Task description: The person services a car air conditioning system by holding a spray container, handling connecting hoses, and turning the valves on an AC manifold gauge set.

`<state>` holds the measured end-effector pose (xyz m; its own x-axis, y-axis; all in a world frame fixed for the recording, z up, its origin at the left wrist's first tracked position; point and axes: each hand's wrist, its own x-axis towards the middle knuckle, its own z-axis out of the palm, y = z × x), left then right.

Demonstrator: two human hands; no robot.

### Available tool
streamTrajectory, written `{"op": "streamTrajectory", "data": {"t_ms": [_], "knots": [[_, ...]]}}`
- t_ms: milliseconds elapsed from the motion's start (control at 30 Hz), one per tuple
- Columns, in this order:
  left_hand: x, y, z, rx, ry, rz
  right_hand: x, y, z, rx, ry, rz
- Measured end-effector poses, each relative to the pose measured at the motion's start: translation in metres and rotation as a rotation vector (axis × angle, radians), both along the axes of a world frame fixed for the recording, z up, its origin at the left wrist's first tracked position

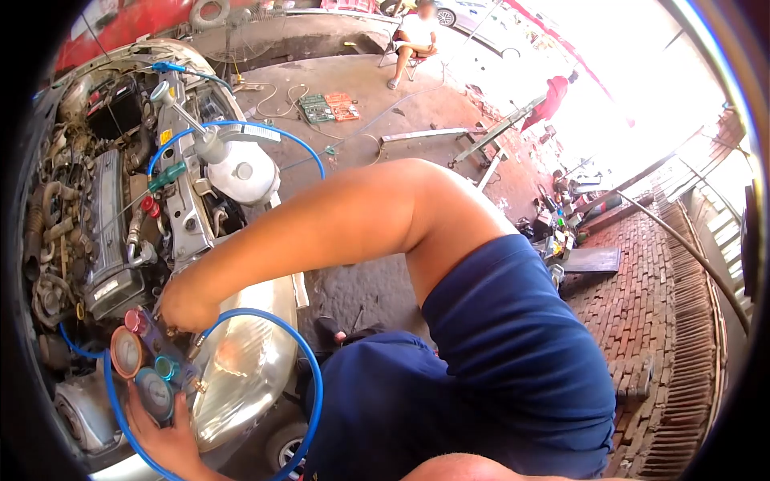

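A manifold gauge set has a red-rimmed gauge (127, 351), a blue-rimmed gauge (154, 394), and red and teal knobs, over the edge of a car's engine bay. My left hand (164, 437) grips it from below, fingers around the blue gauge. My right hand (188, 303) is closed at the manifold's upper side, near the red knob (135, 321); its fingertips are mostly hidden, and what they hold cannot be made out. A blue hose (319, 385) loops from the manifold over the headlight (253, 361).
The open engine bay (104, 216) fills the left. A white bottle with a pump (243, 172) and a green-handled screwdriver (167, 176) rest at its edge. Tool cases (329, 107), a metal stand (493, 136) and two people (417, 36) are farther off.
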<state>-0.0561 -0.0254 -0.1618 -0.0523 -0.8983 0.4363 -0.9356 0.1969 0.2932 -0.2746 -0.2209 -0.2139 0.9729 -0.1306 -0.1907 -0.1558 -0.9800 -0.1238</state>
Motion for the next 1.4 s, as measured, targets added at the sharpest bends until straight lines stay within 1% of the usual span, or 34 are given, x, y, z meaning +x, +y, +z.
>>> {"op": "streamTrajectory", "data": {"t_ms": [67, 100, 167, 267, 300, 333, 367, 400, 467, 500, 533, 600, 633, 700, 800, 833, 900, 933, 1000, 1033, 1100, 1133, 1200, 1233, 1267, 1300, 1333, 1400], "knots": [[0.000, 0.001, 0.001, 0.015, 0.002, 0.016, -0.003, -0.001, -0.005, 0.064, -0.115, -0.074], [0.000, 0.001, 0.002, 0.034, -0.002, 0.034, -0.004, -0.002, -0.008, 0.063, -0.115, -0.078], [0.003, 0.001, 0.001, 0.040, 0.002, 0.021, -0.012, 0.006, 0.006, 0.191, -0.123, -0.220], [0.005, 0.002, -0.001, 0.032, 0.011, 0.009, -0.016, 0.011, 0.015, 0.230, -0.133, -0.268], [0.004, 0.002, 0.000, 0.026, 0.003, 0.005, -0.014, 0.008, 0.010, 0.215, -0.126, -0.263], [0.003, 0.002, 0.000, 0.010, 0.008, 0.008, -0.008, -0.002, -0.012, 0.359, -0.085, -0.258], [0.003, 0.002, 0.001, 0.024, 0.002, 0.005, -0.007, -0.007, -0.009, 0.503, -0.046, -0.253], [0.004, 0.002, 0.001, 0.040, -0.008, 0.001, -0.008, -0.011, -0.007, 0.490, -0.051, -0.251], [0.007, 0.000, 0.001, 0.016, -0.070, 0.000, -0.022, -0.001, 0.030, 1.076, 0.126, -0.524], [0.007, 0.000, 0.001, 0.032, -0.032, -0.002, -0.027, -0.002, 0.035, 1.217, 0.144, -0.555], [0.008, 0.001, 0.001, 0.052, 0.008, -0.003, -0.027, -0.009, 0.031, 1.218, 0.140, -0.550], [0.008, 0.000, 0.004, 0.020, -0.018, -0.007, -0.028, -0.020, 0.022, 1.466, 0.171, -0.379], [0.008, -0.001, 0.003, 0.013, 0.021, -0.007, -0.028, -0.017, 0.023, 1.468, 0.174, -0.376], [0.007, -0.003, 0.004, 0.007, 0.060, -0.010, -0.034, -0.005, 0.032, 1.498, 0.049, -0.473], [0.009, -0.004, 0.007, 0.013, 0.095, -0.027, -0.035, 0.001, 0.029, 1.572, 0.068, -0.505], [0.012, -0.005, 0.004, 0.011, 0.105, -0.034, -0.033, -0.001, 0.024, 1.579, 0.064, -0.510], [0.014, -0.007, -0.001, 0.020, 0.115, -0.045, -0.026, -0.003, 0.015, 1.341, 0.161, -0.471], [0.014, -0.006, -0.001, 0.019, 0.100, -0.045, -0.025, 0.001, 0.016, 1.351, 0.163, -0.470], [0.015, -0.007, -0.002, 0.022, 0.090, -0.046, -0.025, 0.009, 0.018, 0.788, -0.033, -0.375], [0.016, -0.007, -0.003, 0.023, 0.075, -0.050, -0.027, 0.012, 0.021, 0.792, -0.031, -0.377], [0.016, -0.008, -0.003, 0.027, 0.062, -0.052, -0.032, 0.019, 0.027, 0.389, -0.180, -0.243], [0.014, -0.008, 0.000, 0.043, 0.058, -0.049, -0.034, 0.023, 0.030, 0.393, -0.181, -0.244], [0.008, -0.008, 0.009, 0.065, 0.055, -0.044, -0.037, 0.030, 0.036, 0.263, -0.165, -0.308], [-0.005, -0.009, 0.024, 0.033, 0.025, -0.039, -0.039, 0.033, 0.042, 0.270, -0.164, -0.308], [-0.012, -0.009, 0.030, 0.002, -0.004, -0.033, -0.040, 0.037, 0.047, 0.269, -0.137, -0.361], [-0.006, -0.009, 0.023, 0.014, -0.001, -0.029, -0.041, 0.039, 0.049, 0.271, -0.108, -0.412], [0.006, -0.008, 0.010, 0.036, -0.002, -0.034, -0.040, 0.039, 0.044, 0.286, -0.101, -0.404], [0.013, -0.008, 0.000, 0.062, 0.026, -0.042, -0.038, 0.033, 0.024, 0.441, -0.324, -0.350]]}}
